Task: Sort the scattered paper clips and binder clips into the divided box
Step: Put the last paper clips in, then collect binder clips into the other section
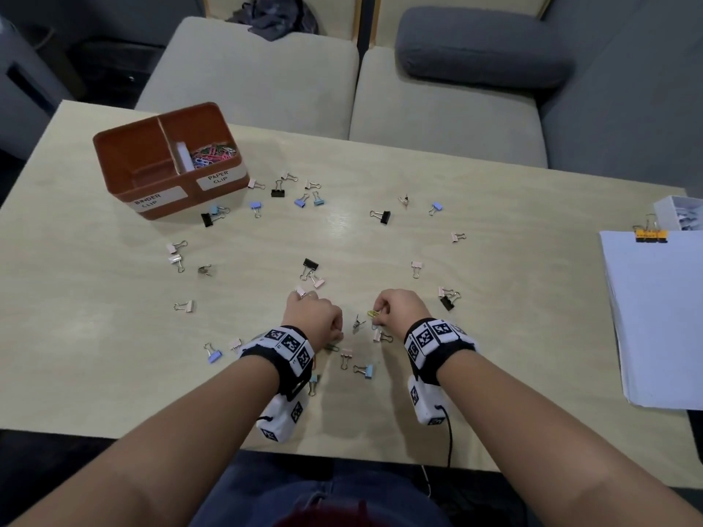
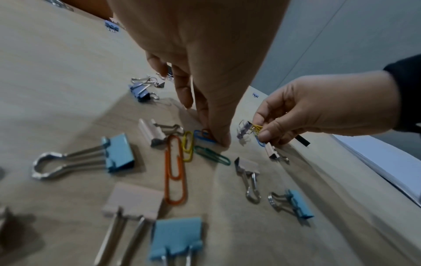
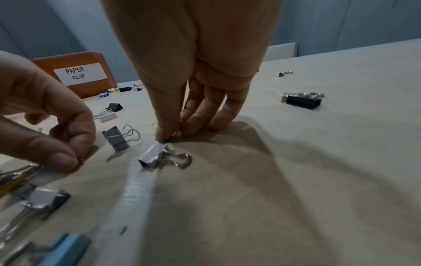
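The brown divided box stands at the table's far left; its PAPER CLIP side holds coloured paper clips. Binder clips lie scattered over the table. My left hand is low at the near middle, with thumb and forefinger pinched on a brown paper clip lying over a blue one. Orange, yellow and green paper clips lie beside it. My right hand pinches yellow paper clips just above a pink binder clip.
A stack of white paper clipped with a yellow binder clip lies at the right edge, with a white box behind it. Sofa cushions sit beyond the table. Blue and pink binder clips crowd the space under my wrists.
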A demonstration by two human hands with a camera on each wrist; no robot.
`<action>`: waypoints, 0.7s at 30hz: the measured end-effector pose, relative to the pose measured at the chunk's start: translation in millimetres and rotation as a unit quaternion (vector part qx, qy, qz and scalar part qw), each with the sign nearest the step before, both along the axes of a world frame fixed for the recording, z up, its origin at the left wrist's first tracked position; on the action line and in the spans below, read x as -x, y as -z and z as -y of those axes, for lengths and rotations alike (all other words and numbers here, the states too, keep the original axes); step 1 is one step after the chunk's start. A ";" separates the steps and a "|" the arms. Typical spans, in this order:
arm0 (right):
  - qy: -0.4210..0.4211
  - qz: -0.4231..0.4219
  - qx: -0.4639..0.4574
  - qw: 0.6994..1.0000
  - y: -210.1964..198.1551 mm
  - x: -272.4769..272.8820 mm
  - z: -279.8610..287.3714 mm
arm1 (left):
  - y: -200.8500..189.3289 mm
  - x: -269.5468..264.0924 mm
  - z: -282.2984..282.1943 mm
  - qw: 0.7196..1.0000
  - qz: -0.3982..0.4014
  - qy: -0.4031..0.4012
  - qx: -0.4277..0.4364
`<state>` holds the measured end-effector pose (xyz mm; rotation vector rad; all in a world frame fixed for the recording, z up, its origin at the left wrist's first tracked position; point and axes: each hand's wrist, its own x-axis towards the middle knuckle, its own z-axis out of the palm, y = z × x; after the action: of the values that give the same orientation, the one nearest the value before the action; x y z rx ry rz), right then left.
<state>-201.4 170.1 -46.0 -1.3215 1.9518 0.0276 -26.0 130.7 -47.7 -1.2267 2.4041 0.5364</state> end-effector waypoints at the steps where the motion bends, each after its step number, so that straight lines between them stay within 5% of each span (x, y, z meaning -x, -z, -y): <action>1: 0.001 -0.003 0.009 1.000 0.9 -0.6 -0.8 | -0.3 0.5 0.1 1.000 0.002 0.004 0.004; 14: -0.001 0.012 -0.013 1.000 -9.1 -3.6 -0.9 | 3.8 -1.1 -3.5 0.992 0.033 0.100 0.062; 21: -0.010 -0.008 -0.045 0.999 -12.3 -9.5 2.0 | 4.4 -3.2 3.6 0.996 -0.014 0.071 0.042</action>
<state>-191.9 168.2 -33.6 -1.2854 1.9280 0.1351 -22.8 127.1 -52.1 -1.0783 2.5370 0.4150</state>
